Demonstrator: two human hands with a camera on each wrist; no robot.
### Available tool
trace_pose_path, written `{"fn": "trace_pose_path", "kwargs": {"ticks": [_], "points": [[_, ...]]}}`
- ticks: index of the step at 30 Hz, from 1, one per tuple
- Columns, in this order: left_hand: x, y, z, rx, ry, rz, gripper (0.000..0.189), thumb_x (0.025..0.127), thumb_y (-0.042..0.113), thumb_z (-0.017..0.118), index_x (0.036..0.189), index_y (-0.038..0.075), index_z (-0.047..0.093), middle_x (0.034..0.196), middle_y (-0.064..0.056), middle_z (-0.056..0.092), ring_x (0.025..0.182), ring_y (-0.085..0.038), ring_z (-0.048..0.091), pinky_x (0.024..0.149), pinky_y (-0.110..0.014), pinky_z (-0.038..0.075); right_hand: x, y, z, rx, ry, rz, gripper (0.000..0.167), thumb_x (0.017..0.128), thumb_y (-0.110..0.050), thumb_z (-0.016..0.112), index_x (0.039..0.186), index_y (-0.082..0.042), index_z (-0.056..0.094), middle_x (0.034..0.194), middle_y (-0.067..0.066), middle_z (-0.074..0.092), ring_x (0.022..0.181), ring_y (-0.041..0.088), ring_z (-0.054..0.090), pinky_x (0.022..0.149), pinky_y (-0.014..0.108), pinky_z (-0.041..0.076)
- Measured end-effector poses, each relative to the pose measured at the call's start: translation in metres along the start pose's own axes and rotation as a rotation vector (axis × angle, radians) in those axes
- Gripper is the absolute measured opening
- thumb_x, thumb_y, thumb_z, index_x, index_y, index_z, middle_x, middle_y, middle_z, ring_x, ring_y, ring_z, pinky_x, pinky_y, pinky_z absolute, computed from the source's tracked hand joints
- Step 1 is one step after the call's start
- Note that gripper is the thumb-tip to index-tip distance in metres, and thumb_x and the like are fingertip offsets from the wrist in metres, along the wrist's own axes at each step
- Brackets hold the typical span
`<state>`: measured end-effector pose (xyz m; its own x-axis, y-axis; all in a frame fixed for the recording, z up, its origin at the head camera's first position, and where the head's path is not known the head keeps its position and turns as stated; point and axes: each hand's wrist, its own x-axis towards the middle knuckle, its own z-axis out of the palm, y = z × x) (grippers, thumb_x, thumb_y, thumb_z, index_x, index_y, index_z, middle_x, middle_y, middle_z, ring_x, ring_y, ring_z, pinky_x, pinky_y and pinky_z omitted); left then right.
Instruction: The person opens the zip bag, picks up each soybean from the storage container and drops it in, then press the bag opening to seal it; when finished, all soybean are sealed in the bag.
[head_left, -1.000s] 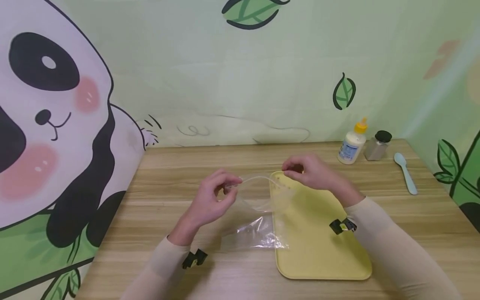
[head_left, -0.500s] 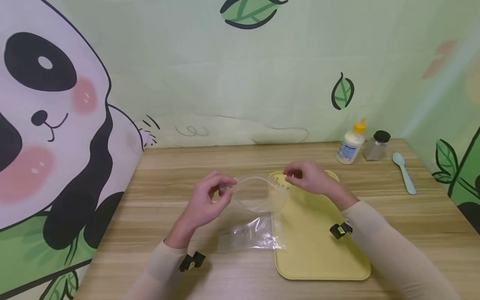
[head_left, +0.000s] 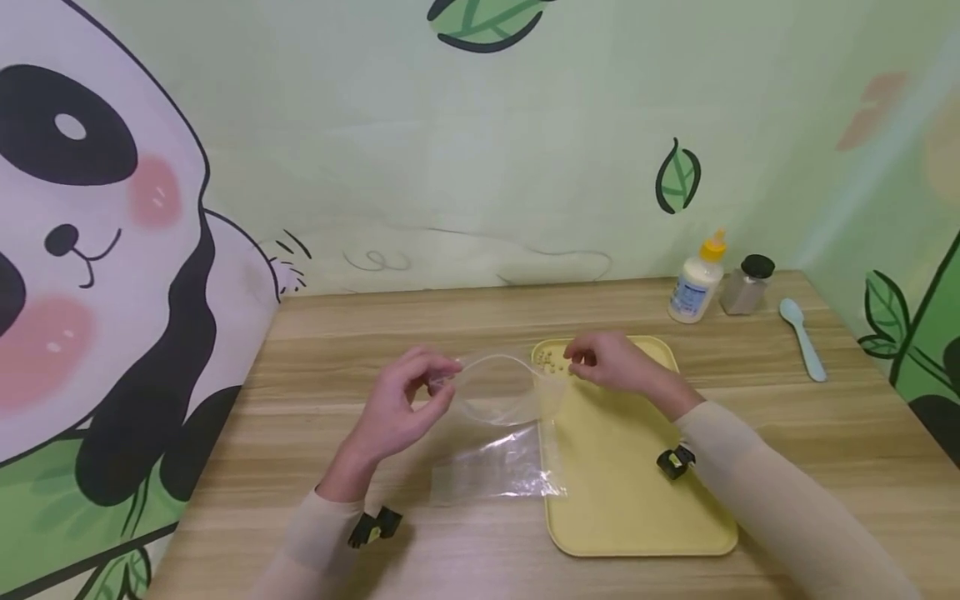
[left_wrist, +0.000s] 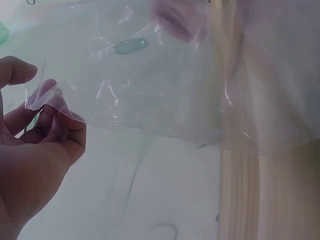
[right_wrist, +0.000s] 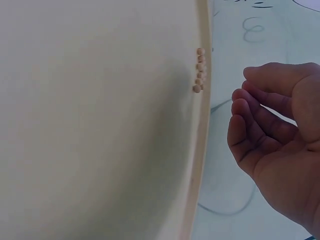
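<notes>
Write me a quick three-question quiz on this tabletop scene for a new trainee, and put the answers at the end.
1. Multiple choice: what does the left hand hold?
A) a glue bottle
B) the clear plastic bag
C) a black-lidded jar

2. True or false: the light-blue spoon lies on the wooden table, outside the yellow tray.

3. Fill in the blank with "near" or "far": as the person sees it, the small tan balls lie by the yellow tray's ____ left corner.

Key: 1: B. 2: True. 3: far.
</notes>
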<state>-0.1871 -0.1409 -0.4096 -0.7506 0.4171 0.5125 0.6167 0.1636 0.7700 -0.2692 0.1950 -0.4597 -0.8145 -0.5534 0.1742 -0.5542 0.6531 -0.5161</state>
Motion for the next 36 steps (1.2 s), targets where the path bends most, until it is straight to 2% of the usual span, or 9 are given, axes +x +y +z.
{"fn": "trace_pose_path", "kwargs": {"ticks": [8, 19, 26, 36], "points": [[-0.002, 0.001, -0.002, 0.015, -0.008, -0.003, 0.024, 0.082, -0.010, 0.064, 0.106, -0.005, 0.065, 0.099, -0.016, 0.062, 0.083, -0.013, 0.056, 0.073, -0.021, 0.053, 0.000, 0.004, 0.006, -0.046, -0.019, 0.014, 0.016, 0.084, -0.009, 0.069, 0.098, 0.000, 0.073, 0.083, 0.004, 0.070, 0.074, 0.012, 0.061, 0.068, 0.028, 0.054], [-0.002, -0.001, -0.007, 0.015, -0.013, -0.002, 0.024, 0.082, -0.009, 0.065, 0.106, -0.007, 0.064, 0.098, -0.016, 0.062, 0.082, -0.014, 0.057, 0.073, -0.020, 0.054, 0.003, 0.010, 0.014, -0.070, -0.058, 0.083, 0.019, 0.085, -0.009, 0.067, 0.101, -0.001, 0.073, 0.088, 0.006, 0.071, 0.081, 0.016, 0.064, 0.076, 0.035, 0.056], [-0.002, -0.001, -0.007, 0.021, -0.032, 0.009, 0.024, 0.083, -0.008, 0.065, 0.107, -0.007, 0.064, 0.099, -0.018, 0.062, 0.083, -0.014, 0.057, 0.074, -0.021, 0.054, 0.007, 0.009, 0.013, -0.103, -0.081, 0.056, 0.018, 0.083, -0.008, 0.067, 0.099, -0.001, 0.073, 0.086, 0.006, 0.072, 0.079, 0.016, 0.064, 0.075, 0.035, 0.056], [-0.003, 0.001, -0.006, 0.030, -0.029, 0.018, 0.026, 0.082, -0.008, 0.066, 0.108, -0.005, 0.065, 0.100, -0.018, 0.063, 0.082, -0.015, 0.057, 0.073, -0.023, 0.055, 0.009, 0.011, 0.017, -0.126, -0.126, 0.085, 0.017, 0.085, -0.009, 0.067, 0.099, -0.004, 0.075, 0.089, 0.004, 0.072, 0.080, 0.015, 0.064, 0.076, 0.035, 0.056]]}}
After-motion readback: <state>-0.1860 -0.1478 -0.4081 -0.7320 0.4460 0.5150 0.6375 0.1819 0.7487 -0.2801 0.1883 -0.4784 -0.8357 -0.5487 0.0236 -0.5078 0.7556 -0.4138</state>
